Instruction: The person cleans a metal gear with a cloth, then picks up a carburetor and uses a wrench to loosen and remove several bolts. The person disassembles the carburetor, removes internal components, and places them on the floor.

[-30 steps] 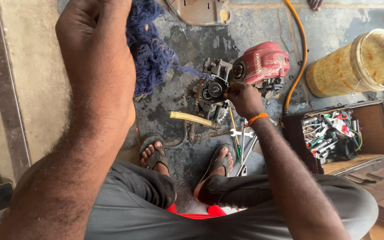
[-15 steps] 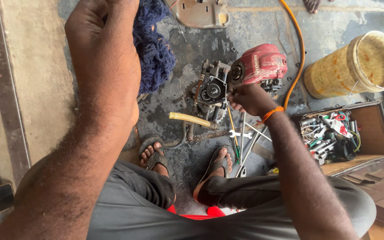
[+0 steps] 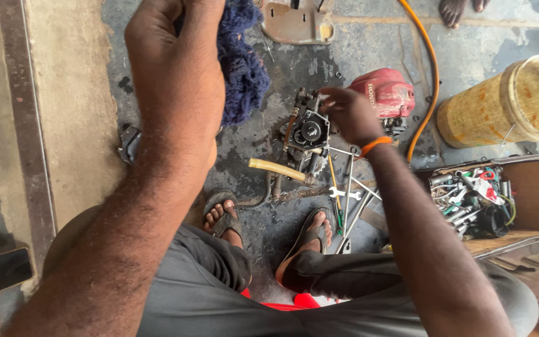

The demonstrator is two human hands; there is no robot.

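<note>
The small engine assembly (image 3: 307, 134) lay on the concrete floor (image 3: 76, 125) just ahead of the person's sandalled feet, its red cover (image 3: 387, 93) at the far right end and its dark metal carburettor side facing the camera. Its long axis ran roughly left to right across the view, with a pale hose stub (image 3: 279, 170) pointing left from its lower edge. Judged from its cast metal body, the assembly would handle as heavy, rigid and probably oily; the firmest hold appeared to be the solid housing, not the hose or thin linkages.

The right hand (image 3: 347, 115) rested on the top of the assembly, fingers closed around a small part there; what exactly they gripped could not be told. The left hand (image 3: 176, 75) was raised close to the camera, fingers clenched on a dark blue knitted rag (image 3: 241, 68).

Spanners and rods (image 3: 347, 200) lay beside the assembly. An orange hose (image 3: 430, 81), a yellow bucket (image 3: 506, 103) and a wooden toolbox (image 3: 531, 200) stood to the right.
</note>
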